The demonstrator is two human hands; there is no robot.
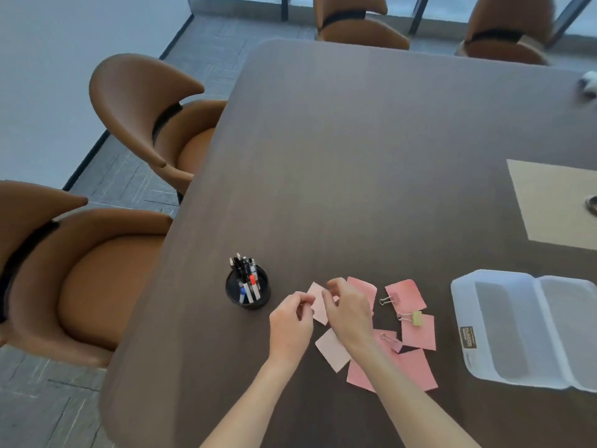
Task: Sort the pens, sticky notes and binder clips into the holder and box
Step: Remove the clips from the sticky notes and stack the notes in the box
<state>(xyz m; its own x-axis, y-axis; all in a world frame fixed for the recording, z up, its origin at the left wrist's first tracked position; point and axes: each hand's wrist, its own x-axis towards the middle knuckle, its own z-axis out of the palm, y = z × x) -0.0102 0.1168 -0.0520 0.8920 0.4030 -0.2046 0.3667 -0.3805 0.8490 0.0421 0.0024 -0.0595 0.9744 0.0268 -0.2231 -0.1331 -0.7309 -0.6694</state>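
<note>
Both hands work one pale pink sticky note just right of the pen holder. Left hand: fingers curled, thumb and forefinger pinched on the note's left edge. Right hand: fingers bent over the note's right side, apparently gripping it; the exact contact is hidden by the knuckles.

Step in hand, as I judge it: gathering the loose notes. To do it well, peel from one corner and lift flat so the paper does not crease; stack each note square on the last, adhesive strips aligned; carry the stack as one to the box rather than one sheet at a time.

Appearance: the held note is thin, light pink, slightly lifted off the desk. A second pale note lies at 6 o'clock from it. Darker pink notes spread from 3 to 5 o'clock, some overlapping. Three binder clips lie among them: a pink one, a yellow-green one, and another pink one.

The pens stand upright in the black holder, at 9 o'clock from the hands. The translucent two-compartment box sits open at 3 o'clock, well apart, both compartments bare.
</note>
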